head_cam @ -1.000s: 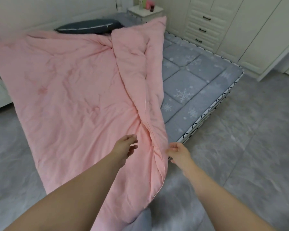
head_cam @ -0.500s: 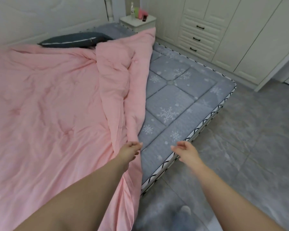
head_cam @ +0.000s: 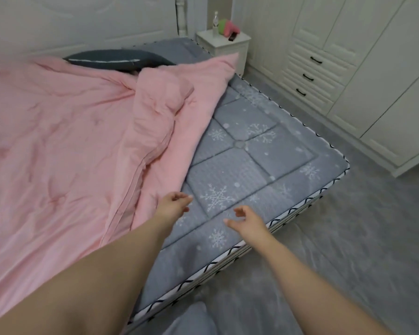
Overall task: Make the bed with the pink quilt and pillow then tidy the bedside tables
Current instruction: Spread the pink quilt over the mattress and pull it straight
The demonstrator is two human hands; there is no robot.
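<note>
A pink quilt [head_cam: 58, 146] covers the left part of the bed, its right side folded back on itself in a long ridge. The grey snowflake-patterned mattress [head_cam: 264, 165] lies bare on the right. A dark grey pillow [head_cam: 116, 59] lies at the head of the bed, partly under the quilt. My left hand [head_cam: 173, 204] hovers at the quilt's folded edge, fingers loosely curled, holding nothing. My right hand [head_cam: 246, 220] hangs above the bare mattress near the foot edge, fingers relaxed and empty.
A white bedside table [head_cam: 224, 44] stands at the far right corner of the bed, with a clear bottle [head_cam: 215, 21], a pink and green object [head_cam: 226, 30] and a small dark item [head_cam: 232, 36]. White wardrobe drawers [head_cam: 310, 76] line the right wall. Grey floor lies to the right.
I have moved right along the foot of the bed. Both hands came off the quilt's hanging edge and now reach over the bare mattress; the quilt lies further left in view.
</note>
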